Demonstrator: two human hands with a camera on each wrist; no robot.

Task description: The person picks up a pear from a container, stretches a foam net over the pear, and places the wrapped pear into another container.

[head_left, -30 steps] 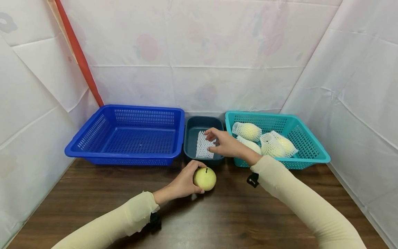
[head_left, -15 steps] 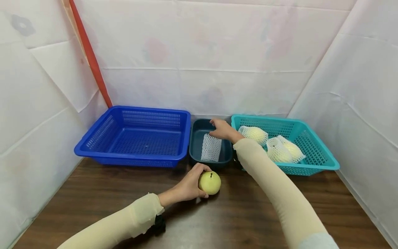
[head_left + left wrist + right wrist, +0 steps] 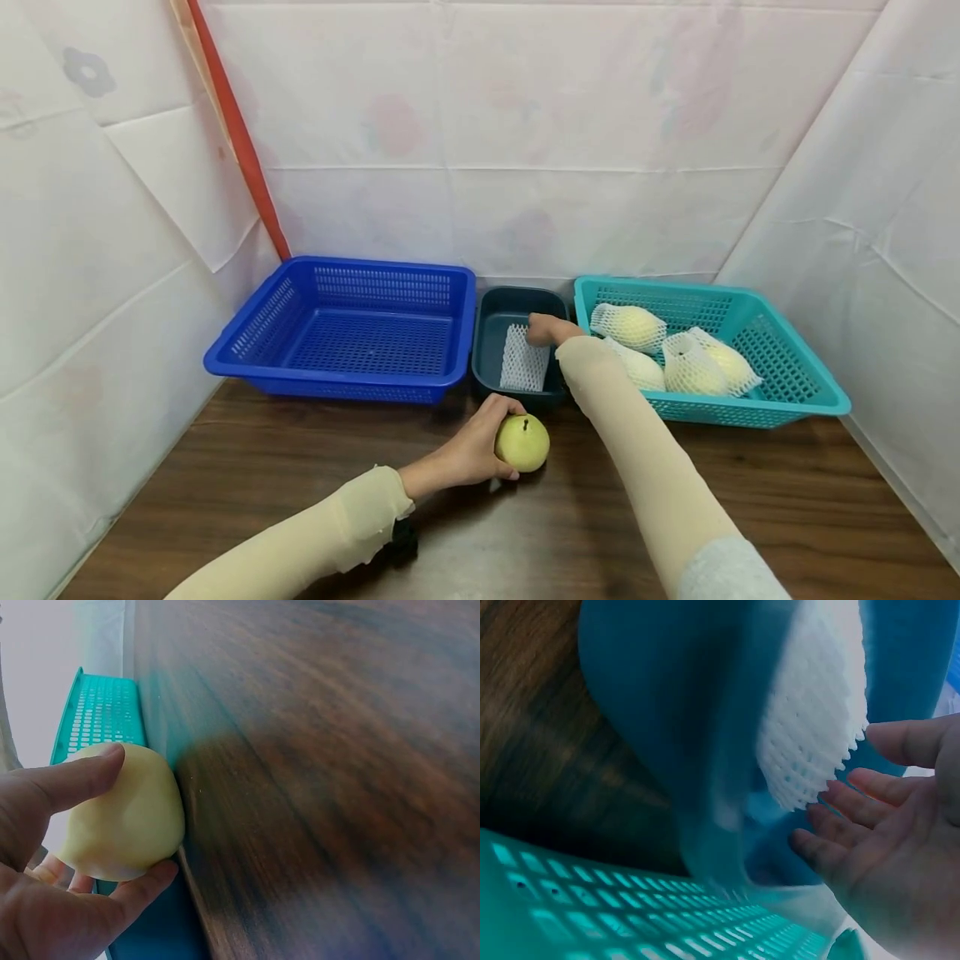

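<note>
A yellow-green pear (image 3: 522, 443) stands on the wooden table, stem up. My left hand (image 3: 474, 444) holds it from the left, thumb on one side and fingers on the other, as the left wrist view also shows. A white foam net sleeve (image 3: 524, 358) lies in the small dark teal bin (image 3: 491, 333). Inside that bin my right hand (image 3: 546, 329) is at the sleeve's edge. In the right wrist view its thumb and fairly straight fingers (image 3: 847, 806) reach the sleeve's jagged rim; no firm grip shows.
On the left stands a blue basket (image 3: 337, 379) with nothing in it. A turquoise basket (image 3: 795, 358) on the right holds several net-wrapped pears (image 3: 636, 327). White sheeting (image 3: 480, 108) rises behind and at both sides.
My right hand has come down into the dark bin, to the sleeve's edge, after hovering above it. My left hand keeps holding the pear. The head view has shifted slightly.
</note>
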